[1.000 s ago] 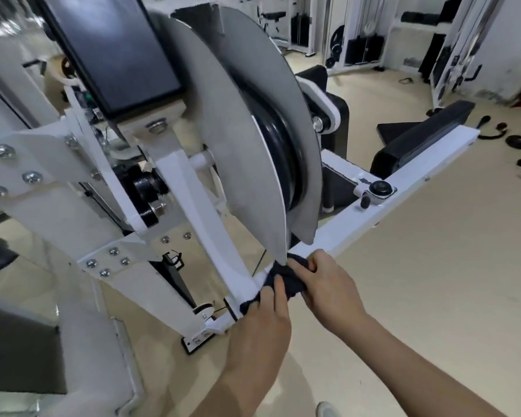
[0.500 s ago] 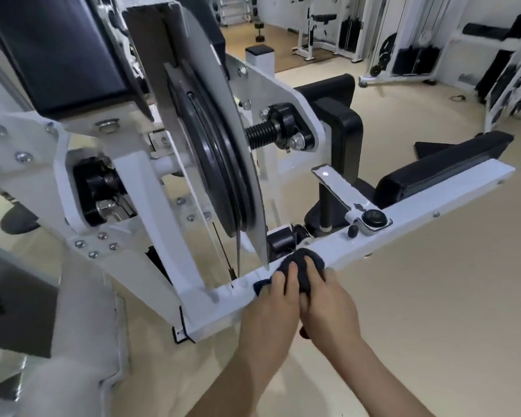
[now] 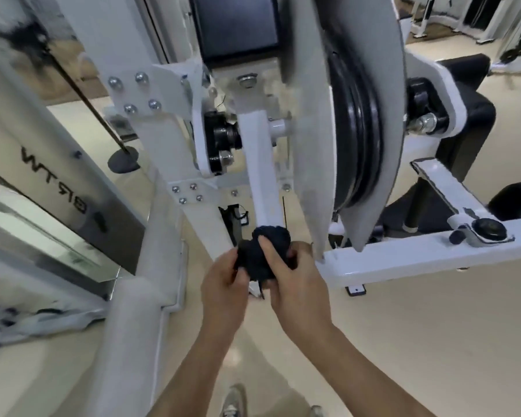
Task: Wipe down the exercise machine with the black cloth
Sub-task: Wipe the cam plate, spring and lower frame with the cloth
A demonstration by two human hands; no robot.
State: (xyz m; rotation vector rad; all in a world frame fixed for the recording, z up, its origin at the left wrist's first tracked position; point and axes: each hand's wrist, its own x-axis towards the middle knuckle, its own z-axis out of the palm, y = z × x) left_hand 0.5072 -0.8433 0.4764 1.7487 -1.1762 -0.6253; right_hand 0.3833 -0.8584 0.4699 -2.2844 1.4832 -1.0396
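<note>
Head view. The black cloth [image 3: 262,251] is bunched into a wad and held against the exercise machine [image 3: 151,139] at the lower end of its slanted white arm [image 3: 260,176], where that arm meets the horizontal white beam [image 3: 403,255]. Both hands are on it. The left hand [image 3: 223,284] has its grip closed on the wad's left side, fingers curled into the fabric. The right hand [image 3: 295,284] has its grip closed on the right side, with the thumb laid over the front of the wad.

Progress, as a judgement: the task is in mid-course. The wipe is at the arm-to-beam junction. The picture is blurred, so it does not show which painted surfaces have been cleaned. The slanted arm above the cloth, the bolted plates [image 3: 139,91], the grey guard plate [image 3: 313,145] and the beam out to the black knob [image 3: 489,230] all look left to do.

Clearance: the lower tip of the guard plate sits just beside the right hand, and a thin black cable [image 3: 284,212] runs just beside the cloth's upper right. A white post [image 3: 139,311] stands near the left forearm. Open floor [image 3: 433,341] lies to the right, below the beam.
</note>
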